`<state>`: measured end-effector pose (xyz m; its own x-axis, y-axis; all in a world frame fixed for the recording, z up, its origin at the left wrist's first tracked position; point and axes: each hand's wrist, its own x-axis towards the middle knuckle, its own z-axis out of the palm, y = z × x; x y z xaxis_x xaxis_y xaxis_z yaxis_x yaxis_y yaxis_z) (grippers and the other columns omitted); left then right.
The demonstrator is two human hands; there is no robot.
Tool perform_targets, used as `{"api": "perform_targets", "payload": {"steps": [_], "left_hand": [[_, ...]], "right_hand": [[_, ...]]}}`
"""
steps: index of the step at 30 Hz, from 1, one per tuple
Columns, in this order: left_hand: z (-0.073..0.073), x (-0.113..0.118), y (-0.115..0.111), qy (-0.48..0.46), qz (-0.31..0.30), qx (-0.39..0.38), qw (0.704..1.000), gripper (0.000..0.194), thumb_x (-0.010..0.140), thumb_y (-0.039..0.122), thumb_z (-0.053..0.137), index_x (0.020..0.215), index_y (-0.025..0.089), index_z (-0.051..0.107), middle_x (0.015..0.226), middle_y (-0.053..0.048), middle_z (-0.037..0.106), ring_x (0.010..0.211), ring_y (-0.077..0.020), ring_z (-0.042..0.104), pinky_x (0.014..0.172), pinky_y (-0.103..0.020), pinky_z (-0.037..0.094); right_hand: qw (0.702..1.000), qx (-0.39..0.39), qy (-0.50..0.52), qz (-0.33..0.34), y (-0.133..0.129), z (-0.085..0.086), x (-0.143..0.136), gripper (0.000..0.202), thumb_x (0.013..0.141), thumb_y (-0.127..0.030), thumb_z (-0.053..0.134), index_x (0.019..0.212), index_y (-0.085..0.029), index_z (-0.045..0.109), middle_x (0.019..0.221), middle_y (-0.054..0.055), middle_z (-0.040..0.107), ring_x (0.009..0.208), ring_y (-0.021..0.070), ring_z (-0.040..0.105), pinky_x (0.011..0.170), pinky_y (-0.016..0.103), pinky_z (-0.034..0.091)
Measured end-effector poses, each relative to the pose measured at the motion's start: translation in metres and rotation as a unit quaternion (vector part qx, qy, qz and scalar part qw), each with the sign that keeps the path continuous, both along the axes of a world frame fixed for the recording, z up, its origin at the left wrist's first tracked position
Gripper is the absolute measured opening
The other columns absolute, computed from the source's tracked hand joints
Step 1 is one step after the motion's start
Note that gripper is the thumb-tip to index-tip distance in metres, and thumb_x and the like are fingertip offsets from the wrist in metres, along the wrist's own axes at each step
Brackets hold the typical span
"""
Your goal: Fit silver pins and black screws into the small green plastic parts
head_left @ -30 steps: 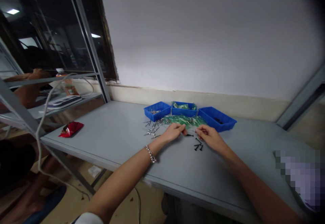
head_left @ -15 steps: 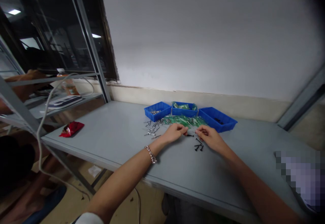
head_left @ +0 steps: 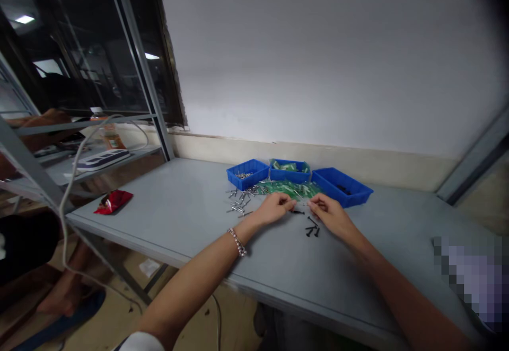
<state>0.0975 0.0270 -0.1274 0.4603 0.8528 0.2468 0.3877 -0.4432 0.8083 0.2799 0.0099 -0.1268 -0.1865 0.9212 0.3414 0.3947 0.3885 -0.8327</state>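
Note:
My left hand [head_left: 274, 208] is pinched low over the table, its fingertips turned toward my right hand. Opposite it, my right hand [head_left: 327, 214] also pinches, a narrow gap between the two. Whatever the fingers hold is too small to make out. A black screw [head_left: 297, 212] lies just under the left fingertips. Several more black screws [head_left: 313, 229] rest beside the right hand. Silvery pop rivets [head_left: 238, 203] are scattered left of my left hand. Behind both hands lie clear plastic bags with green print [head_left: 284, 187].
Along the wall stand a blue bin [head_left: 256, 180] with metal pieces, a blue bin [head_left: 289, 176] with green-printed bags, and a blue bin [head_left: 353, 200] with dark pieces. A red packet [head_left: 115, 201] lies at left. Another person's arm [head_left: 40, 123] shows beyond the metal frame.
Both hands keep almost the same place and pinch. The view has shifted very slightly. At far left the other person's leg and foot have moved.

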Motion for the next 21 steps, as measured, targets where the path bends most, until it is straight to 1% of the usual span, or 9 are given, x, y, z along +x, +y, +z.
{"api": "perform_targets", "payload": {"steps": [2, 6, 8, 11, 14, 17, 21], "left_hand": [[0.0008, -0.0007, 0.0006, -0.005, 0.005, 0.007, 1.000, 0.031, 0.082, 0.034, 0.043, 0.064, 0.012, 0.056, 0.060, 0.000, 0.050, 0.056, -0.0092, 0.039, 0.054, -0.023, 0.031], [0.0018, 0.0005, -0.0022, 0.016, -0.039, -0.010, 0.999, 0.030, 0.082, 0.034, 0.045, 0.066, 0.012, 0.057, 0.058, 0.000, 0.049, 0.054, -0.0088, 0.038, 0.052, -0.023, 0.030], [0.0016, 0.0018, -0.0042, 0.023, -0.047, -0.013, 0.999, 0.028, 0.082, 0.033, 0.045, 0.067, 0.012, 0.058, 0.059, 0.000, 0.049, 0.054, -0.0089, 0.038, 0.052, -0.023, 0.030], [0.0009, 0.0023, -0.0046, 0.008, -0.022, 0.018, 1.000, 0.026, 0.082, 0.031, 0.046, 0.068, 0.013, 0.058, 0.060, 0.000, 0.050, 0.056, -0.0095, 0.040, 0.054, -0.023, 0.031], [0.0008, 0.0010, -0.0026, -0.039, 0.006, 0.049, 0.998, 0.026, 0.083, 0.031, 0.046, 0.068, 0.013, 0.056, 0.063, -0.001, 0.051, 0.059, -0.0099, 0.041, 0.057, -0.023, 0.033], [0.0016, -0.0002, -0.0015, -0.067, 0.012, 0.067, 0.995, 0.025, 0.083, 0.031, 0.046, 0.069, 0.013, 0.055, 0.065, -0.001, 0.051, 0.060, -0.0102, 0.042, 0.058, -0.023, 0.035], [0.0027, 0.0007, -0.0030, -0.054, 0.010, 0.078, 0.995, 0.023, 0.082, 0.030, 0.047, 0.068, 0.013, 0.054, 0.064, -0.001, 0.051, 0.060, -0.0105, 0.042, 0.057, -0.023, 0.034]], "right_hand": [[1.000, 0.015, -0.005, -0.006, 0.0022, -0.0038, 0.0001, 0.026, 0.072, -0.045, 0.052, 0.066, -0.020, 0.049, 0.056, -0.001, 0.050, 0.051, 0.0129, 0.047, 0.050, 0.025, 0.038], [0.999, 0.037, 0.009, -0.028, 0.0069, -0.0083, 0.0020, 0.025, 0.074, -0.043, 0.052, 0.067, -0.019, 0.051, 0.058, 0.000, 0.051, 0.053, 0.0130, 0.048, 0.050, 0.025, 0.038], [0.998, 0.042, 0.024, -0.030, 0.0078, -0.0079, 0.0028, 0.026, 0.073, -0.043, 0.054, 0.066, -0.019, 0.052, 0.059, 0.000, 0.052, 0.055, 0.0132, 0.049, 0.051, 0.025, 0.039], [0.998, 0.041, 0.036, -0.026, 0.0067, -0.0051, 0.0019, 0.026, 0.071, -0.044, 0.056, 0.065, -0.019, 0.052, 0.059, 0.000, 0.052, 0.054, 0.0128, 0.048, 0.052, 0.025, 0.039], [0.999, 0.032, 0.037, -0.017, 0.0042, -0.0019, -0.0005, 0.025, 0.071, -0.043, 0.056, 0.067, -0.018, 0.054, 0.058, -0.001, 0.051, 0.052, 0.0123, 0.047, 0.051, 0.025, 0.038], [0.999, 0.025, 0.021, -0.007, 0.0029, -0.0005, -0.0018, 0.025, 0.073, -0.043, 0.054, 0.068, -0.018, 0.055, 0.057, -0.002, 0.049, 0.052, 0.0121, 0.045, 0.049, 0.024, 0.036], [1.000, 0.026, 0.009, 0.001, 0.0038, -0.0013, -0.0004, 0.027, 0.075, -0.044, 0.050, 0.065, -0.018, 0.054, 0.056, -0.002, 0.047, 0.051, 0.0118, 0.044, 0.049, 0.024, 0.036]]}}
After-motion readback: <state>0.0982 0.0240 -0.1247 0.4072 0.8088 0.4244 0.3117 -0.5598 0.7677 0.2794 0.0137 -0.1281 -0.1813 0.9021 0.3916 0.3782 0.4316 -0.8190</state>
